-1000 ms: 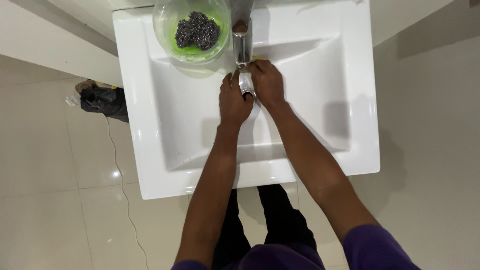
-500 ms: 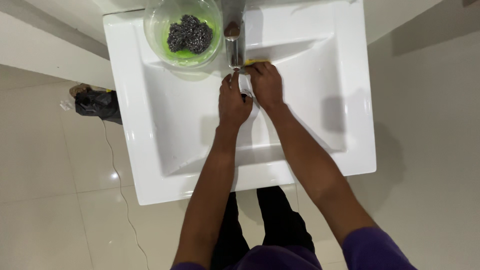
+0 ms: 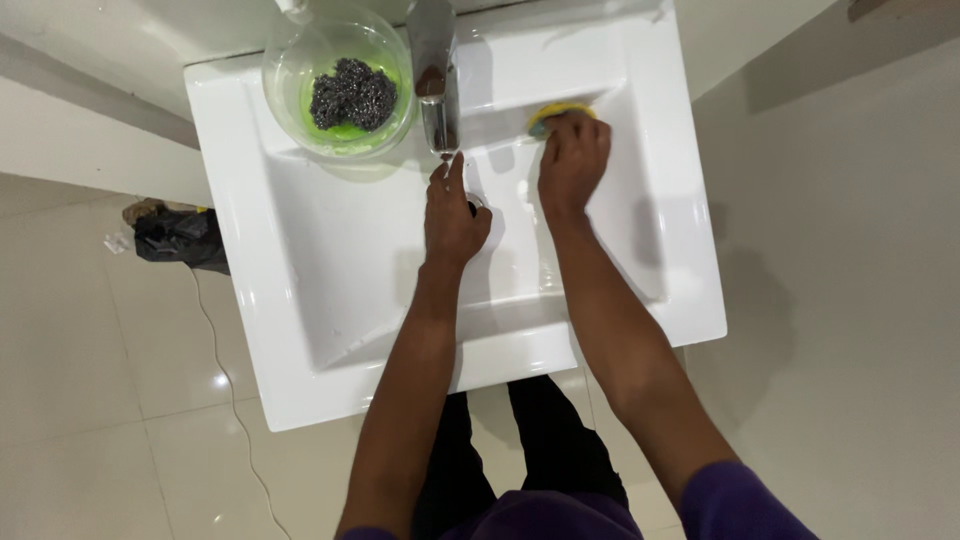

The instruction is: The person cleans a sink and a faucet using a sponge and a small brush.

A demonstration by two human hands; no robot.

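I look down into a white rectangular sink (image 3: 300,300). My right hand (image 3: 572,160) presses a yellow sponge (image 3: 556,112) against the basin's back wall, right of the metal tap (image 3: 436,80). My left hand (image 3: 452,215) rests flat in the basin over the drain (image 3: 476,203), fingers pointing toward the tap's spout and holding nothing that I can see. Most of the sponge is hidden under my right fingers.
A clear glass bowl (image 3: 290,60) with green liquid and a steel wool scourer (image 3: 352,94) stands on the sink's back left corner. A black bag (image 3: 178,238) and a thin cable (image 3: 235,400) lie on the tiled floor at the left.
My right hand has slid with the sponge from beside the drain to the right along the back wall. My left hand stays over the drain. The view has shifted a little.
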